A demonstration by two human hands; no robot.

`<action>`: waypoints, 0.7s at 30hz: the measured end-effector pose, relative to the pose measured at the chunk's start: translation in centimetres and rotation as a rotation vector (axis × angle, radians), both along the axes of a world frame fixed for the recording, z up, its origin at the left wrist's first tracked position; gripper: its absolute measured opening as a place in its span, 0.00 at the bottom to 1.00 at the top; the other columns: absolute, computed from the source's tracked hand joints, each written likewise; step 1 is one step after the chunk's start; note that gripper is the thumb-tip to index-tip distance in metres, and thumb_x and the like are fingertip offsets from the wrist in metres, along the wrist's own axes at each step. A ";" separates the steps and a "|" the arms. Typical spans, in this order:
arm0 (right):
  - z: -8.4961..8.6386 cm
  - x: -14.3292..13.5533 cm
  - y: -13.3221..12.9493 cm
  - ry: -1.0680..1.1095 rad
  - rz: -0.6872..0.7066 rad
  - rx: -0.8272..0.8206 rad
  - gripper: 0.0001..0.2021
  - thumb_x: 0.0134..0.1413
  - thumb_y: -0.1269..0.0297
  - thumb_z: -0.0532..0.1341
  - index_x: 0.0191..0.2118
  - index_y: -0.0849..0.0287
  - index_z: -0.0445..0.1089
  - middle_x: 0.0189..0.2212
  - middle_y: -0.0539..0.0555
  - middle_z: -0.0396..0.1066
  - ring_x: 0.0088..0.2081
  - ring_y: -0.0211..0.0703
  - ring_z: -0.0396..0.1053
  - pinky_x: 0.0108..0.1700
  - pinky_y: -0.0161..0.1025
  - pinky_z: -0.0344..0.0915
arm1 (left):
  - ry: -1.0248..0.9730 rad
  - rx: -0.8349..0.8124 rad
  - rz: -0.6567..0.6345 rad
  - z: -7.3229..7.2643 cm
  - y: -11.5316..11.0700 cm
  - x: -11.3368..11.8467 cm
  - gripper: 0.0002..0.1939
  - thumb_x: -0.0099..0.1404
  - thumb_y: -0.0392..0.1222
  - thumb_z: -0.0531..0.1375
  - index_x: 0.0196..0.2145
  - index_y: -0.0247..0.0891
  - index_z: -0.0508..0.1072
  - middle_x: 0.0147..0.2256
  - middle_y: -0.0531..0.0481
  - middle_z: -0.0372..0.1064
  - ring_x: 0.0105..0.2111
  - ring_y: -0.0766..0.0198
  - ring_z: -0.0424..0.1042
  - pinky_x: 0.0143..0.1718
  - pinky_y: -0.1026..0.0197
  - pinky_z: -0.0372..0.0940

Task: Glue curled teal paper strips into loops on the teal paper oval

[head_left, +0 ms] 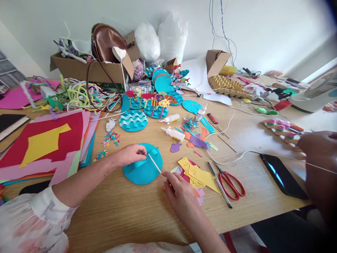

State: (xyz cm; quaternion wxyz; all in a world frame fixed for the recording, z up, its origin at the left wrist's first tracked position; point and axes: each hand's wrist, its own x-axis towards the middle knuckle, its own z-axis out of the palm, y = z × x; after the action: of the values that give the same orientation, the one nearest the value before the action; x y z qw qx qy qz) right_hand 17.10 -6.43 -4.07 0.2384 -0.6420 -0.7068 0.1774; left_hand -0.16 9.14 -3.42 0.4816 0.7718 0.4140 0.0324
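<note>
A blue paper disc (pixel 142 174) lies on the wooden table, with a raised blue strip on its upper part. My left hand (pixel 134 154) is over the disc's upper left, its fingers pinched together at the strip; what they grip is too small to name. My right hand (pixel 179 189), at the disc's lower right, holds a thin white stick (pixel 154 163) between thumb and fingers. The stick's far tip reaches over the disc, close to my left fingertips.
Yellow paper pieces (pixel 200 174), a silver pen (pixel 219 185) and red-handled scissors (pixel 231 184) lie right of my right hand. Glue bottles (pixel 173 134) stand beyond the disc. Coloured sheets (pixel 71 140) are stacked left. Another person's arm (pixel 319 165) is at the far right, near a phone (pixel 281 175).
</note>
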 end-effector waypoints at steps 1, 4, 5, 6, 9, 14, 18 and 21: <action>0.0 0.0 0.0 0.001 0.000 -0.001 0.14 0.53 0.74 0.50 0.44 0.58 0.65 0.30 0.52 0.69 0.28 0.38 0.68 0.28 0.33 0.62 | 0.002 0.009 0.006 0.0 0.0 0.1 0.11 0.49 0.47 0.54 0.27 0.36 0.66 0.23 0.55 0.61 0.26 0.65 0.61 0.26 0.65 0.56; 0.1 0.0 -0.1 0.016 -0.005 0.020 0.13 0.53 0.74 0.50 0.44 0.58 0.65 0.31 0.52 0.70 0.28 0.38 0.69 0.28 0.33 0.62 | 0.013 0.034 0.022 0.1 -0.1 0.3 0.11 0.49 0.47 0.54 0.24 0.36 0.66 0.22 0.55 0.61 0.25 0.66 0.59 0.25 0.65 0.54; 0.1 0.0 -0.2 0.021 -0.010 0.033 0.13 0.54 0.74 0.50 0.44 0.58 0.65 0.31 0.52 0.70 0.29 0.38 0.69 0.28 0.32 0.62 | 0.018 0.040 0.024 0.1 -0.1 0.3 0.11 0.49 0.48 0.54 0.24 0.36 0.66 0.22 0.55 0.60 0.25 0.66 0.59 0.25 0.65 0.54; 0.2 0.1 -0.2 0.024 -0.017 0.046 0.13 0.54 0.74 0.50 0.44 0.58 0.65 0.31 0.52 0.70 0.29 0.38 0.69 0.28 0.33 0.62 | 0.023 0.046 0.024 0.1 -0.1 0.3 0.11 0.49 0.48 0.53 0.24 0.36 0.65 0.22 0.55 0.60 0.24 0.66 0.59 0.25 0.65 0.54; 0.3 0.1 -0.3 0.017 -0.034 0.049 0.13 0.54 0.73 0.50 0.44 0.58 0.65 0.31 0.52 0.70 0.28 0.38 0.69 0.28 0.33 0.62 | 0.036 0.064 0.018 0.2 0.0 0.3 0.10 0.50 0.46 0.52 0.23 0.36 0.65 0.22 0.55 0.60 0.25 0.65 0.59 0.25 0.65 0.53; 0.2 -0.1 -0.1 -0.012 -0.030 -0.027 0.13 0.54 0.74 0.50 0.44 0.58 0.65 0.32 0.53 0.70 0.29 0.39 0.69 0.28 0.33 0.62 | 0.066 0.078 -0.012 0.3 0.0 0.3 0.09 0.49 0.45 0.52 0.23 0.37 0.64 0.22 0.55 0.60 0.25 0.65 0.59 0.24 0.65 0.53; 0.2 -0.2 0.0 -0.022 -0.025 -0.075 0.14 0.54 0.75 0.49 0.44 0.59 0.65 0.32 0.53 0.70 0.30 0.39 0.69 0.29 0.34 0.62 | 0.089 0.091 -0.029 0.2 0.0 0.3 0.07 0.49 0.43 0.52 0.22 0.37 0.64 0.21 0.56 0.59 0.24 0.66 0.58 0.23 0.65 0.51; 0.3 -0.2 0.0 -0.017 -0.023 -0.097 0.14 0.54 0.74 0.49 0.44 0.59 0.66 0.32 0.53 0.70 0.30 0.40 0.69 0.29 0.34 0.62 | 0.102 0.096 -0.032 0.0 0.2 0.2 0.06 0.48 0.42 0.53 0.23 0.37 0.65 0.21 0.56 0.60 0.24 0.66 0.59 0.23 0.66 0.52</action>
State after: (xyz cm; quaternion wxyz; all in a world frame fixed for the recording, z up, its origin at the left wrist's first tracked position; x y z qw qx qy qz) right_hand 16.93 -6.40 -3.80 0.2029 -0.6623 -0.6919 0.2036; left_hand 0.03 9.30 -3.39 0.4225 0.8013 0.4235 0.0050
